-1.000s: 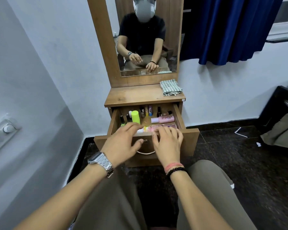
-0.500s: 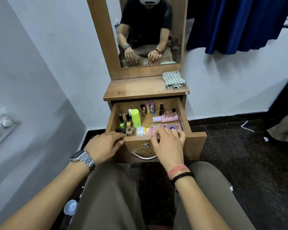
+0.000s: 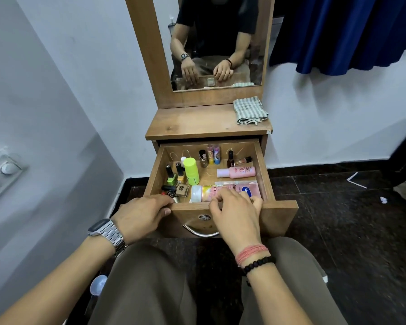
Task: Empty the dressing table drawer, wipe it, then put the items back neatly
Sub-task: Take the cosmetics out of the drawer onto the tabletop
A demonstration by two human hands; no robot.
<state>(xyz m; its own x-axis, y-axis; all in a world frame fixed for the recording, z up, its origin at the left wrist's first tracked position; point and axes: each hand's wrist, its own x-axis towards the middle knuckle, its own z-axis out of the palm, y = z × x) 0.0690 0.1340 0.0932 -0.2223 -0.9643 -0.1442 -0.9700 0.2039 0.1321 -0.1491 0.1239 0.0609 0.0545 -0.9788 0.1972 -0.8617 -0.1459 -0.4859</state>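
The drawer (image 3: 263, 165) now stands fully out, left hand (image 3: 140, 215) gripping its front, right hand (image 3: 236, 208) seemingly curling onto the pink tube (image 3: 212, 192), so emptying can start.

**Where things sit in and around the open drawer**

We see the drawer (image 3: 271, 215) pulled out below the tabletop (image 3: 197, 125), with the mirror (image 3: 217, 43) rising behind. A folded cloth (image 3: 250, 110) lies on the tabletop's right end. Inside, nail polish bottles (image 3: 176, 175) stand at the left, a tall stick (image 3: 191, 171) just right of them, small bottles (image 3: 212, 154) along the back, a bottle on its side (image 3: 238, 171) at the right, and tubes (image 3: 220, 192) lying across the front.
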